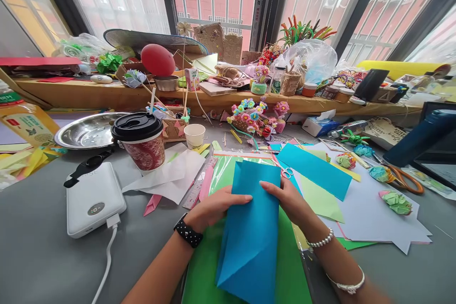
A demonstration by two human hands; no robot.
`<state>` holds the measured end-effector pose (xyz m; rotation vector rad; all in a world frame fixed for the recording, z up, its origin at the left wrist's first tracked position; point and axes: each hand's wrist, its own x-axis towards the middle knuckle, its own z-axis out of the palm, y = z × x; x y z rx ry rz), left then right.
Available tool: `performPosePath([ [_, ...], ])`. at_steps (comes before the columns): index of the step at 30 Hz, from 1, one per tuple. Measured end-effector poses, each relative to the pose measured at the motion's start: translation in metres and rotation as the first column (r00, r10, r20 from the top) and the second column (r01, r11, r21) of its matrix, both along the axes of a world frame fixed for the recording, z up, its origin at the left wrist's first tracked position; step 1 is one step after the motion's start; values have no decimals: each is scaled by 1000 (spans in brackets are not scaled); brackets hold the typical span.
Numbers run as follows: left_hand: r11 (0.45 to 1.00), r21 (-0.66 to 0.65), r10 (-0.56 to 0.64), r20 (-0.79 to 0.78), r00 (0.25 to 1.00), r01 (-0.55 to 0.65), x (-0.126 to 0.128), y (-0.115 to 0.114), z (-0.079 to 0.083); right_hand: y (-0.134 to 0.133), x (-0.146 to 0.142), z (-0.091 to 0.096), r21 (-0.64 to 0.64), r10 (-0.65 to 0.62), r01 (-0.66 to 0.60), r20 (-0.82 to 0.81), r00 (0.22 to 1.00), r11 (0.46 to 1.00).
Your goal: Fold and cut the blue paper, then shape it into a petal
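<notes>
Paper (254,228), bright blue and folded into a tall panel, is held upright between two bare hands: the left hand (213,206) clasps its left edge and the right hand (290,199) its upper right, thumbs on the near face, other fingers largely hidden. Below the grip lies a green sheet in clear plastic (199,275); beyond the right hand, a flat blue paper rectangle (313,168); well left, a white rectangular power bank (93,194).
</notes>
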<state>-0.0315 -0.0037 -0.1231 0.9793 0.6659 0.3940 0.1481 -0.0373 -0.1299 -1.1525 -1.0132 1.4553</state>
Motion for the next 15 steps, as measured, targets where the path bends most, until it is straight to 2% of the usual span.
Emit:
performPosePath([
  [4, 996, 86, 4, -45, 999, 0, 4, 1, -4, 0, 1, 0, -57, -51, 50, -11, 999, 997],
  [6, 981, 185, 86, -117, 989, -63, 5, 4, -5, 1, 2, 0, -60, -60, 60, -12, 998, 996],
  [8, 942, 303, 195, -152, 969, -142, 7, 8, -5, 1, 3, 1, -54, -62, 62, -10, 998, 997],
  [10, 889, 398, 290, -110, 951, -226, 7, 11, -6, 1, 4, 2, -50, -55, 55, -4, 998, 997],
  [12, 853, 438, 328, -27, 944, -284, 6, 13, -6, 1, 3, 2, -59, -39, 39, 4, 999, 997],
  [15, 843, 427, 343, 43, 938, -328, 4, 13, -6, 0, 2, 3, -83, -3, 3, 10, 1000, 997],
])
